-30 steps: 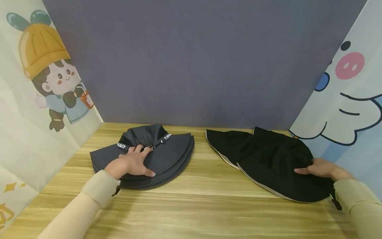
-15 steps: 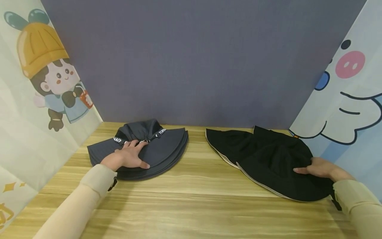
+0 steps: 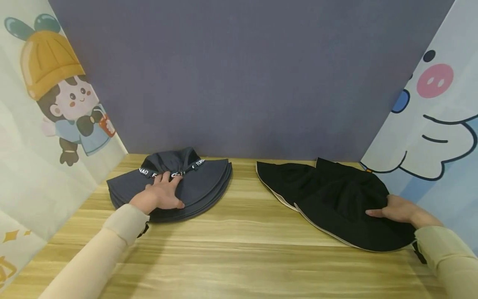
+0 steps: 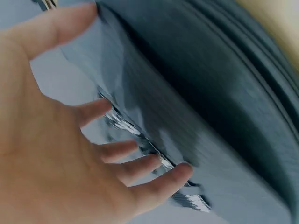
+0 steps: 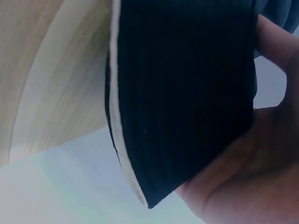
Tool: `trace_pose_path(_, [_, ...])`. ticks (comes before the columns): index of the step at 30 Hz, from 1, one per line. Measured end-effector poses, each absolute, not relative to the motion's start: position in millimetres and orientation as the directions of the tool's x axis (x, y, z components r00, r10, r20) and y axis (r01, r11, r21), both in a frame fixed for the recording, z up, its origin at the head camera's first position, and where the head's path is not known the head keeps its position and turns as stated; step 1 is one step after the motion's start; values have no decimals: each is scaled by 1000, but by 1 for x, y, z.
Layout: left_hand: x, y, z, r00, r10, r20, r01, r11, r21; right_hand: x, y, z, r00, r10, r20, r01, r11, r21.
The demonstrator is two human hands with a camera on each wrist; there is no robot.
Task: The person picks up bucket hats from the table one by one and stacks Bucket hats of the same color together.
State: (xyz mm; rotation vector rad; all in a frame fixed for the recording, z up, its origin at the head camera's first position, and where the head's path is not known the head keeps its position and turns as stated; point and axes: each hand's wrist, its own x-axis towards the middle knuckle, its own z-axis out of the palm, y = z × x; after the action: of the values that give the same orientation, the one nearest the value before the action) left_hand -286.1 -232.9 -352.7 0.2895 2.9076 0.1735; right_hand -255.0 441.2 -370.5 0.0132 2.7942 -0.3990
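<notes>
Fingers of left hand (image 3: 160, 195) spread wide, touching stacked grey hats (image 3: 205, 180) at left of counter (image 3: 239, 257), band lettering (image 3: 144, 171) partly legible ("NAD" and "TOR"), fingers of right hand (image 3: 402, 209) gripping edge of black hats (image 3: 340, 199) at counter's right.

Left grip (image 3: 161, 194) on stacked dark-grey hats (image 3: 203, 182), right grip (image 3: 397, 209) on black brimmed headwear (image 3: 343, 199), wooden table (image 3: 239, 265) beneath.

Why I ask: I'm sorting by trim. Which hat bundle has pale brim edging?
The black hat bundle in the right hand. A pale strip runs along its brim; the grey hat bundle under the left hand has dark edges instead.
</notes>
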Motion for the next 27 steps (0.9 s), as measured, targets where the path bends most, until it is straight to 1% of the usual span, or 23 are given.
trace_pose_path(3, [-280, -220, -354, -959, 239, -155, 232, 971, 58, -255, 441, -371, -954, -35, -296, 48, 962, -267])
trace_pose_path(7, [-271, -202, -355, -941, 331, -74, 334, 942, -30, -255, 442, -371, -959, -32, -282, 43, 966, -256])
trace_pose_path(15, [-268, -170, -356, -853, 516, 76, 512, 856, -66, -253, 437, -370, -961, -31, -273, 41, 966, -255])
trace_pose_path(18, [-270, -159, -355, -820, 561, 113, 562, 827, -30, -253, 436, -370, -962, -28, -271, 46, 964, -262])
trace_pose_path(21, [-274, -148, -354, -802, 581, 140, 591, 806, 38, -252, 436, -369, -963, -27, -267, 47, 963, -267])
trace_pose_path(24, [-278, -137, -352, -795, 583, 167, 602, 793, 93, -252, 436, -370, -964, -22, -264, 49, 965, -258])
trace_pose_path(27, [-281, -126, -351, -801, 574, 170, 597, 787, 155, -253, 437, -370, -964, -11, -264, 56, 968, -244])
